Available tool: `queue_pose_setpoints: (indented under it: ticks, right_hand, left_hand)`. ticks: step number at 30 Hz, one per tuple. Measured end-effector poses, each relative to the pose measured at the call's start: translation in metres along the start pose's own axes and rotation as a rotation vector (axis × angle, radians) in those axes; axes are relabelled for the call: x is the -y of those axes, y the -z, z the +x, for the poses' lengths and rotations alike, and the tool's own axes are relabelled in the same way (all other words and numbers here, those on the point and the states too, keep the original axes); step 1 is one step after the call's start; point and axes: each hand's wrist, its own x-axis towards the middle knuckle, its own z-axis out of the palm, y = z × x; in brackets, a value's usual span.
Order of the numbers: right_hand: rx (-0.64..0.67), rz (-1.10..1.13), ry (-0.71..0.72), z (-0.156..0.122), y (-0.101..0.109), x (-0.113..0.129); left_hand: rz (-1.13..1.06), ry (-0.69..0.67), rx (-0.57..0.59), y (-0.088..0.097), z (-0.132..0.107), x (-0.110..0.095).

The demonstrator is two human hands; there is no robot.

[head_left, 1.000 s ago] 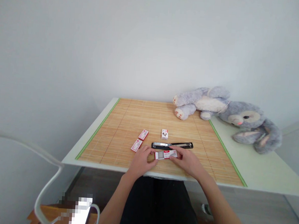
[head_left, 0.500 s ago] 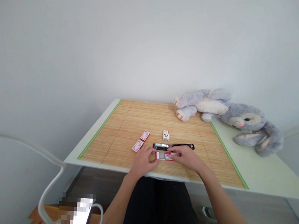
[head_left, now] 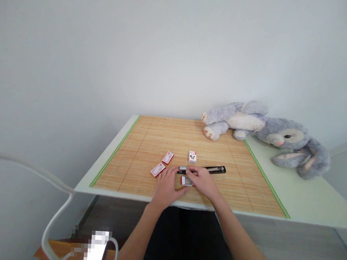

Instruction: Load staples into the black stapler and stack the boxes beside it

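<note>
The stapler (head_left: 219,170), probably stiff, is best held mid-body; left hand (head_left: 164,190) is spread, whether right hand (head_left: 204,182) is clamped cannot be told.

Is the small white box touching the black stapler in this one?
Apart. The head view shows a strip of bamboo mat between the near side of the small white box and the black stapler.
</note>
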Motion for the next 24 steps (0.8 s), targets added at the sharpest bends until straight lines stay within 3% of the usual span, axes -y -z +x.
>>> queue_pose_setpoints:
  ticks: [9,14,19,24]
  right_hand:
    - [-0.154,-0.054,0.001,0.010,-0.023,0.010]
    - [-0.160,-0.108,0.070,0.003,-0.011,0.026]
    - [0.026,-0.377,0.139,-0.012,0.016,0.029]
    - [0.171,-0.462,0.153,-0.017,0.017,0.021]
  left_hand:
    - [-0.015,0.007,-0.002,0.002,0.000,-0.001]
    - [-0.046,0.033,-0.022,0.005,-0.002,-0.001]
    - [-0.072,-0.021,0.097,0.010,-0.002,-0.005]
    - [-0.049,-0.025,0.137,0.012,0.001,-0.006]
